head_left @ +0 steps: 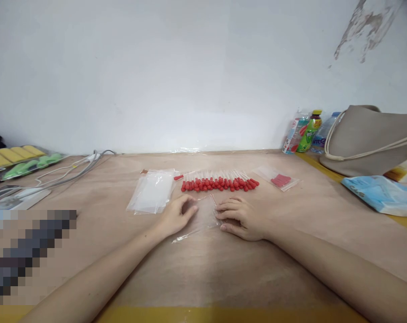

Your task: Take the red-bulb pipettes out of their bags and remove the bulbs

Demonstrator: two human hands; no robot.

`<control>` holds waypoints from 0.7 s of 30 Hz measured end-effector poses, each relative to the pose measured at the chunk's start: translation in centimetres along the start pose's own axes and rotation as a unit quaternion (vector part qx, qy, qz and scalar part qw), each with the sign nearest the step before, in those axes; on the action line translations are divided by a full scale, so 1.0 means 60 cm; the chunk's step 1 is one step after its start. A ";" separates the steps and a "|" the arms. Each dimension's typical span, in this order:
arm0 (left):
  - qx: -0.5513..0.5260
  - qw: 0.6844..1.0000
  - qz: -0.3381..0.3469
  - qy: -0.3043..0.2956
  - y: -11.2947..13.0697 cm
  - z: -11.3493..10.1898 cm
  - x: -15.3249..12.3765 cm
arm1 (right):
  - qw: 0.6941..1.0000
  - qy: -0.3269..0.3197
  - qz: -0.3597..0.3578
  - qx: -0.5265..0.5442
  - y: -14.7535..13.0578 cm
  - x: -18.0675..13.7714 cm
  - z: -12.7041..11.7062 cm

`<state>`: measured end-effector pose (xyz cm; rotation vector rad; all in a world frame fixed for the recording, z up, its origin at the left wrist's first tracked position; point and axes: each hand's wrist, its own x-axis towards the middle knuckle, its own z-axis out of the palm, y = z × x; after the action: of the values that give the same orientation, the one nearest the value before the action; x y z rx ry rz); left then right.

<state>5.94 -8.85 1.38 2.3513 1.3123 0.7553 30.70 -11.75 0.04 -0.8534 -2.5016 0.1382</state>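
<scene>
A clear plastic zip bag lies on the table between my two hands. My left hand rests at the bag's left side, its thumb and curved fingers apart. On the right edge of the bag lie the fingertips of my right hand, with its fingers stretched out and spread. Just beyond, a row of several droppers has red rubber bulbs facing me and thin clear tubes pointing away. One single red bulb sits at the row's left end.
A stack of clear bags lies left of the row. Right of it is a bag with red bulbs. Cables and yellow and green packs occupy the left; bottles, a grey handbag and a blue packet the right.
</scene>
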 end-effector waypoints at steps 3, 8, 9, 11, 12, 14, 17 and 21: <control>-0.005 0.997 -0.074 -0.002 -0.009 -0.008 0.007 | 1.000 0.014 -0.005 0.017 0.004 -0.006 0.004; -0.028 0.988 -0.103 -0.113 0.004 -0.023 0.004 | 0.999 0.039 -0.027 0.022 0.004 -0.009 0.006; -0.021 0.990 -0.091 -0.108 0.007 -0.029 0.004 | 0.998 0.046 -0.025 0.020 0.004 -0.009 0.006; 0.003 0.998 -0.054 -0.045 0.009 -0.047 0.010 | 0.998 0.062 -0.017 0.012 0.004 -0.011 0.006; 0.018 0.999 -0.040 0.003 0.005 -0.060 0.016 | 0.998 0.069 -0.012 0.008 0.004 -0.012 0.006; 0.065 0.990 -0.052 0.112 -0.011 -0.091 0.030 | 0.997 0.078 -0.005 0.003 0.004 -0.014 0.007; 0.131 0.965 -0.156 0.164 -0.052 -0.137 0.046 | 0.997 0.080 -0.003 -0.001 0.004 -0.015 0.009; 0.253 0.919 -0.283 0.110 -0.101 -0.159 0.045 | 0.997 0.078 -0.003 0.001 0.005 -0.014 0.010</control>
<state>-2.72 -3.03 6.57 2.0609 2.3815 0.5430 31.18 -11.98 -0.89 -0.8242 -2.3582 0.0691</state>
